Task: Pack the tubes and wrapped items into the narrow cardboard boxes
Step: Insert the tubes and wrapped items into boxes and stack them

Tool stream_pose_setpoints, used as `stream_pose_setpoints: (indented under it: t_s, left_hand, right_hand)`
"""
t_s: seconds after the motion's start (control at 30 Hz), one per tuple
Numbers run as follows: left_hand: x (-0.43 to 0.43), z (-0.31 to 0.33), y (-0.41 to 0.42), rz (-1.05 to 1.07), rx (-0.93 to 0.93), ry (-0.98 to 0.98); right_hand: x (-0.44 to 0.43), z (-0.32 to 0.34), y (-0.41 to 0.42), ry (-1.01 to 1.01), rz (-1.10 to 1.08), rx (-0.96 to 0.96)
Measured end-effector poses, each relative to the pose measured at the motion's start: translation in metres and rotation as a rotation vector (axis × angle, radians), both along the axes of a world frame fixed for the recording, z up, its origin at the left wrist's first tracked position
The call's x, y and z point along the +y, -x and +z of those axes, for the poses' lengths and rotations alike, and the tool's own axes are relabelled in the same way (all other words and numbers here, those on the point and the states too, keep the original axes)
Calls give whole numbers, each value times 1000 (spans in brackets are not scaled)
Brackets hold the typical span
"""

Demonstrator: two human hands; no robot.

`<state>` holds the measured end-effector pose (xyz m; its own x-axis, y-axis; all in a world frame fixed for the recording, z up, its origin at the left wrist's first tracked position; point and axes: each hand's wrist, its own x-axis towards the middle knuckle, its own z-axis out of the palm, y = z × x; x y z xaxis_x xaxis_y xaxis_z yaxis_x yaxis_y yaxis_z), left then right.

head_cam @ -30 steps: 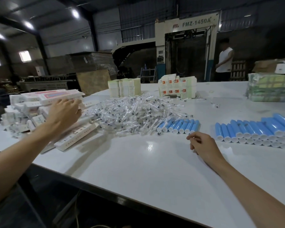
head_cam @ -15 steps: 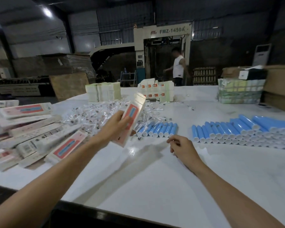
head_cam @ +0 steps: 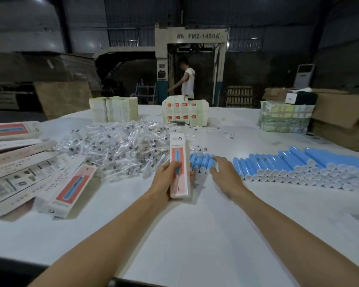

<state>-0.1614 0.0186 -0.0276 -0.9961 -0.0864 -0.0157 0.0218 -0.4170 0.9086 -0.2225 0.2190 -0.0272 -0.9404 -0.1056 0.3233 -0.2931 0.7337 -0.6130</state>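
Note:
My left hand [head_cam: 167,179] grips a narrow white and red cardboard box [head_cam: 179,162], held upright above the white table [head_cam: 195,235]. My right hand [head_cam: 224,172] reaches over a short row of blue tubes [head_cam: 202,161], its fingers touching their near ends. A longer spread of blue tubes [head_cam: 298,166] lies to the right. A heap of clear wrapped items [head_cam: 116,150] lies behind my left hand. More narrow boxes [head_cam: 29,172] are piled at the left.
Stacks of pale cartons [head_cam: 114,109] and red-marked cartons [head_cam: 184,112] stand at the table's far side. A wrapped green bundle [head_cam: 284,119] and brown cardboard [head_cam: 340,121] sit at the far right. A person [head_cam: 187,81] stands by the machine behind.
My left hand took a box from the left pile and brought it to the middle, turning it upright. My right hand moved forward onto the short row of blue tubes.

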Motion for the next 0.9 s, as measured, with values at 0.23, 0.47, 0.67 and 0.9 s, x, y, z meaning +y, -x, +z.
stream_pose_setpoints:
  t_s: [0.23,0.47,0.67,0.9]
  left_hand:
    - [-2,4,-3,0,13,6]
    - [-1,4,-3,-8,16,103]
    - [1,8,-10,-124,34,79]
    - [0,13,-20,-255,-16,53]
  right_hand:
    - [-8,-10,10,-221,-19,66]
    - [15,-8,-16,-633,-234,117]
    - [27,2,-19,-646,-282,35]
    - [24,-12,-14,-520,-250,49]
